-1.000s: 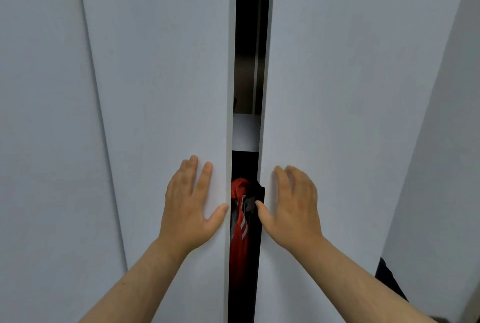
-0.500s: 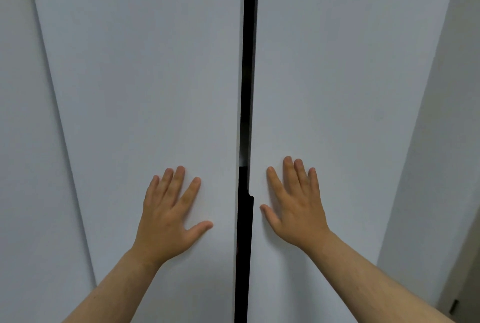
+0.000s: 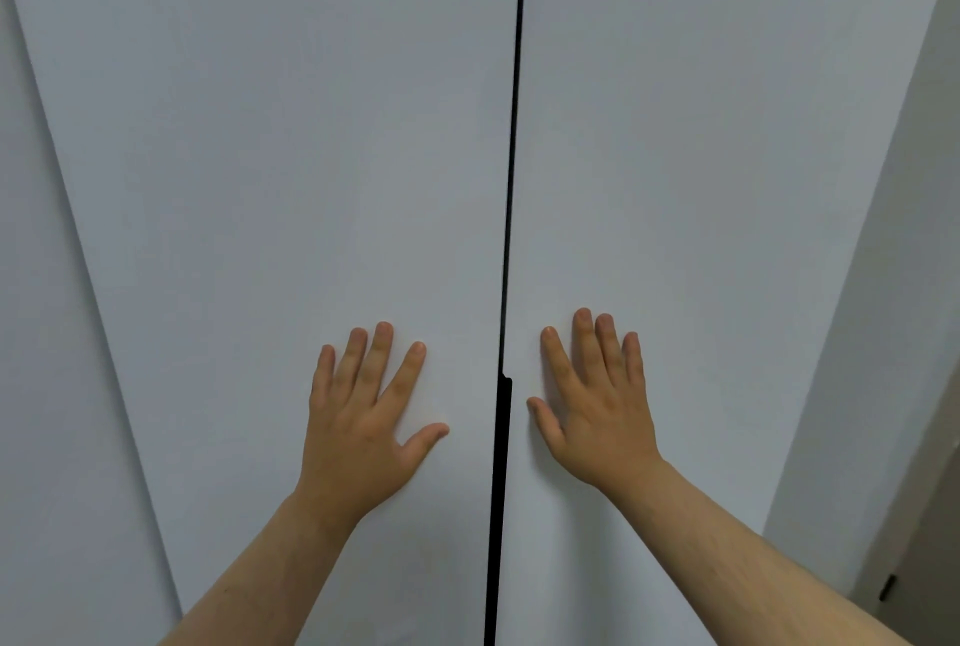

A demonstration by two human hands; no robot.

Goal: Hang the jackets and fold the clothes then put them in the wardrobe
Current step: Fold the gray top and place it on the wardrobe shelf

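Observation:
Two white wardrobe doors fill the view. My left hand (image 3: pixel 366 419) presses flat on the left door (image 3: pixel 291 167), fingers straight and spread. My right hand (image 3: pixel 597 406) presses flat on the right door (image 3: pixel 717 167), beside the seam. Only a thin dark slit (image 3: pixel 511 178) separates the doors, a little wider below hand height. The clothes inside are hidden.
Another white panel (image 3: pixel 47 385) adjoins the left door. At the right a white side wall (image 3: pixel 893 333) runs down to a beige strip (image 3: pixel 914 572) with a small dark fitting.
The gap between the doors has narrowed from a wide opening showing a red garment to a thin slit. Both hands stayed flat on the doors, pushing them in.

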